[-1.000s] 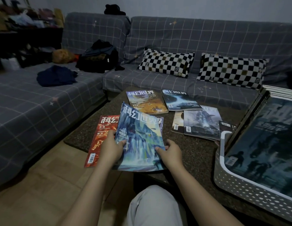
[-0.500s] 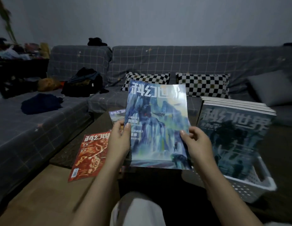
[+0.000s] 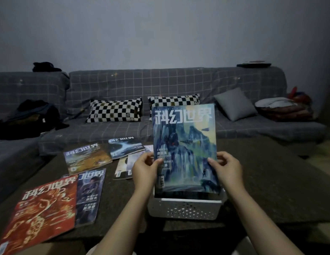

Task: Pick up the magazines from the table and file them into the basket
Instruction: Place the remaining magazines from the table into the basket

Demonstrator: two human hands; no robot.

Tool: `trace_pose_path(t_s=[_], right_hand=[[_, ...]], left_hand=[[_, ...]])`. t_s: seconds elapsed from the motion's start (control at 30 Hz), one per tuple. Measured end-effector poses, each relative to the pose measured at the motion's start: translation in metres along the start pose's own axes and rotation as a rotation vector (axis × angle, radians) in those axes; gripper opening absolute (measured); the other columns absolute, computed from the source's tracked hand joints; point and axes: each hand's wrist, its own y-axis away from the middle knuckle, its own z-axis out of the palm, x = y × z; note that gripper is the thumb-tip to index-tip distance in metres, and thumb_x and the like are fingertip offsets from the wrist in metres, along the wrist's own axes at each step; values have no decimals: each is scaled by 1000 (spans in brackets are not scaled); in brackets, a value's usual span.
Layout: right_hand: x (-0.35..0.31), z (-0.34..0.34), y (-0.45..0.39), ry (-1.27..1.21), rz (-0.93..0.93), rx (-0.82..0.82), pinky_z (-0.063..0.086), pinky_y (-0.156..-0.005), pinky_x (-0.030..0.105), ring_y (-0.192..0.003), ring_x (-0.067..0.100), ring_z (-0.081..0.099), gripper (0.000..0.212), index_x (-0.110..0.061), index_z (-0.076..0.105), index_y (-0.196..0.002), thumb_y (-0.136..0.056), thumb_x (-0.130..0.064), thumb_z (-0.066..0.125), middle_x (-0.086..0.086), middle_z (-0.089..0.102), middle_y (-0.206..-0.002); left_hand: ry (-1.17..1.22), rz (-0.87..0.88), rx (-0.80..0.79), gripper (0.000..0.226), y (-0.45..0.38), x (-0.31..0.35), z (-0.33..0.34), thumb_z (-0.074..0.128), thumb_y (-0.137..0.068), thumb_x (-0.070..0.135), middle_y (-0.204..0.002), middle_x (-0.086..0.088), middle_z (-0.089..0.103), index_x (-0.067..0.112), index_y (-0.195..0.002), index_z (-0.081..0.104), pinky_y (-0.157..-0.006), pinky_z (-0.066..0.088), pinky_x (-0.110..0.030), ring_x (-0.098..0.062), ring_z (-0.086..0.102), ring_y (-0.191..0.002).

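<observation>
A blue mountain-cover magazine (image 3: 185, 144) stands upright over the white perforated basket (image 3: 186, 208), its lower edge at the basket's rim in front of the magazines filed inside. My left hand (image 3: 144, 170) grips its left edge and my right hand (image 3: 226, 168) grips its right edge. Several magazines lie flat on the dark table (image 3: 271, 181): a red one (image 3: 40, 214) at the near left, a dark blue one (image 3: 89, 196) beside it, a yellow one (image 3: 86, 157), a swirl-cover one (image 3: 125, 147), and pale ones (image 3: 125, 165) partly hidden behind my left hand.
A grey checked sofa (image 3: 160, 85) runs behind and to the left of the table, with two checkered pillows (image 3: 114, 112), a grey cushion (image 3: 234, 103), a black bag (image 3: 29, 118) and folded bedding (image 3: 282, 107). The basket sits near the table's front edge.
The blue magazine was lifted off the table, stood upright, and carried right to the basket. The view turned right with it, so the basket now sits centred below the magazine.
</observation>
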Motion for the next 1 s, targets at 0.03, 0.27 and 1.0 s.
trace_pose_path(t_s=[0.03, 0.27, 1.0], right_hand=[[5, 1, 0, 58, -1, -7, 47, -62, 28, -71, 19, 65, 11, -18, 63, -81, -77, -20, 73, 1, 66, -73], [35, 12, 6, 388, 60, -45, 45, -61, 29, -74, 18, 62, 20, -27, 57, -68, -76, -39, 71, -7, 61, -67], [22, 18, 35, 323, -203, 99, 39, -66, 28, -77, 11, 47, 20, -22, 55, -87, -80, -35, 69, -11, 52, -71]], left_hand=[[-80, 10, 7, 11, 0, -5, 2, 75, -79, 22, -73, 9, 64, 19, -86, 66, -55, 42, -20, -5, 59, -68], [-476, 51, -61, 21, 1, -27, 3, 74, -77, 39, -68, 9, 59, 23, -74, 60, -52, 37, -26, -13, 56, -67], [-518, 119, -101, 43, -2, -29, -1, 59, -87, 48, -105, -2, 62, 14, -113, 51, -71, 53, -34, -19, 61, -90]])
